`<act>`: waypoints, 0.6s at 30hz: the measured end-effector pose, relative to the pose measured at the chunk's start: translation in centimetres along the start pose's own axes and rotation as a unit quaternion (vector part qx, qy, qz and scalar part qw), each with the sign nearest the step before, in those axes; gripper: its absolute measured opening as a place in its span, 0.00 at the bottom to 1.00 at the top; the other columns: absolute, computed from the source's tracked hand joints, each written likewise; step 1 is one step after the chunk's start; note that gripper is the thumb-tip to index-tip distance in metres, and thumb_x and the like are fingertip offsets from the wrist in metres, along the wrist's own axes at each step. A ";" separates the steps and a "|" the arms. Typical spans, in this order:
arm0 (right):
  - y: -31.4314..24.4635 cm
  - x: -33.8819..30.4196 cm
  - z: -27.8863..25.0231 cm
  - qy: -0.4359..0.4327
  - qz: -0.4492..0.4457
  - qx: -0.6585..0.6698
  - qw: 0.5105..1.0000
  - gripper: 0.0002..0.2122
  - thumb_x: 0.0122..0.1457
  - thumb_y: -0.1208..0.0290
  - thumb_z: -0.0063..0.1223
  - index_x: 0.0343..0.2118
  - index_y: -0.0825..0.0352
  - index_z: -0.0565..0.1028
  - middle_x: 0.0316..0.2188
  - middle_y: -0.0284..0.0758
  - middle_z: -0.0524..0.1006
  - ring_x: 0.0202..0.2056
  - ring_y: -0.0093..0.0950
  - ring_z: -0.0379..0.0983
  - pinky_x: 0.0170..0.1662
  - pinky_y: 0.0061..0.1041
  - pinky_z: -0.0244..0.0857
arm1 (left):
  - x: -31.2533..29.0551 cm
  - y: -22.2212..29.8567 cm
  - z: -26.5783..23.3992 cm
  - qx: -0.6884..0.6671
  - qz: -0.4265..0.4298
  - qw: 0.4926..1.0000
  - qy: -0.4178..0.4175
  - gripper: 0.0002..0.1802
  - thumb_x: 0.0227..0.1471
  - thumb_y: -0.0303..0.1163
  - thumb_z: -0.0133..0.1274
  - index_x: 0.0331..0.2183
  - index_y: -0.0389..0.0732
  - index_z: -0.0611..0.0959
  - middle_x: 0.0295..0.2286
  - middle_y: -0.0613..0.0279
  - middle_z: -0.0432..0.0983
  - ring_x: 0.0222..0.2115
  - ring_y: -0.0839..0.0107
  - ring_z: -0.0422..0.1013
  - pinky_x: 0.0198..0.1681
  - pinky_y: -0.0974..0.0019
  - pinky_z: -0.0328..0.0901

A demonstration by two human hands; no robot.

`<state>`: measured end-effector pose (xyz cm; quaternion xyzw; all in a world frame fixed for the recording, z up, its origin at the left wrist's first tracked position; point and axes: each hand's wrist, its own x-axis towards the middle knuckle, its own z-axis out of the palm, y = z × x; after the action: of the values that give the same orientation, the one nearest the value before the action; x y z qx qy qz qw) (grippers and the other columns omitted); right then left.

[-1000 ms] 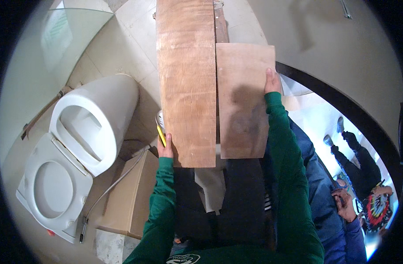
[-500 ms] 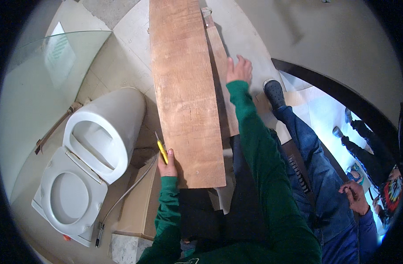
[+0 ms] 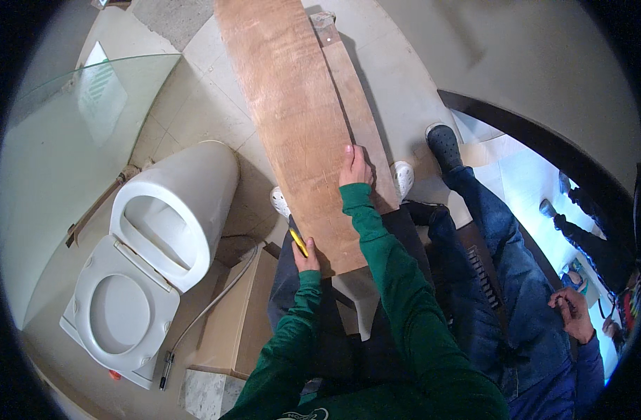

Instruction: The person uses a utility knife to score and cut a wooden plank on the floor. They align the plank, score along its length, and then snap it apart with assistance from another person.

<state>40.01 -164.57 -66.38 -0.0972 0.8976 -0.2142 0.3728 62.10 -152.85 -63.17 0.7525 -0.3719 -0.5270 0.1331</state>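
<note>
A long, thin wooden board stretches away from my lap, leaning a little to the left at its far end. My left hand grips its near left edge and keeps a yellow utility knife pinched against it, tip pointing away from me. On the board's right edge, my right hand is closed with the thumb on top; the undersides of the fingers are hidden. Beneath and to the right lies a second, narrower wooden board, partly covered by the first.
At left stands a white toilet with its seat spread out, beside a glass panel. A cardboard box and a flexible hose are by my left arm. On the right sits another person in jeans, hand on the lap.
My right hand has come down from the air onto the board's right edge. The board's far end has swung left and its near end right, my left hand and knife moving with it.
</note>
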 end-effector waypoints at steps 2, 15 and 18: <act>1.3 0.0 0.4 0.027 -0.028 0.010 0.999 0.19 0.62 0.52 0.33 0.39 0.64 0.69 0.32 0.50 0.74 0.36 0.52 0.69 0.37 0.47 0.61 | 0.1 -1.2 0.5 -0.009 -0.016 1.000 -0.018 0.23 0.54 0.42 0.50 0.43 0.33 0.69 0.34 0.56 0.69 0.35 0.68 0.65 0.41 0.66 0.61; 0.8 -5.3 -4.2 0.177 -0.262 -0.161 0.935 0.21 0.54 0.66 0.48 0.49 0.69 0.62 0.48 0.44 0.63 0.50 0.42 0.58 0.50 0.40 0.53 | 1.7 1.7 1.7 -0.189 -0.137 0.970 0.061 0.26 0.55 0.41 0.49 0.49 0.37 0.64 0.32 0.57 0.74 0.29 0.71 0.71 0.31 0.64 0.65; 0.7 -8.8 -6.5 -0.069 -0.224 0.053 0.971 0.20 0.51 0.73 0.47 0.49 0.70 0.63 0.45 0.46 0.65 0.47 0.44 0.62 0.50 0.38 0.56 | 2.0 7.7 2.2 -0.280 -0.060 0.956 -0.064 0.22 0.57 0.39 0.47 0.49 0.36 0.67 0.33 0.60 0.73 0.33 0.71 0.70 0.39 0.67 0.65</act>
<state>41.56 -158.99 -57.01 -0.2902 0.8128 -0.3321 0.3807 57.28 -159.13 -60.93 0.6705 -0.1713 -0.6643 0.2825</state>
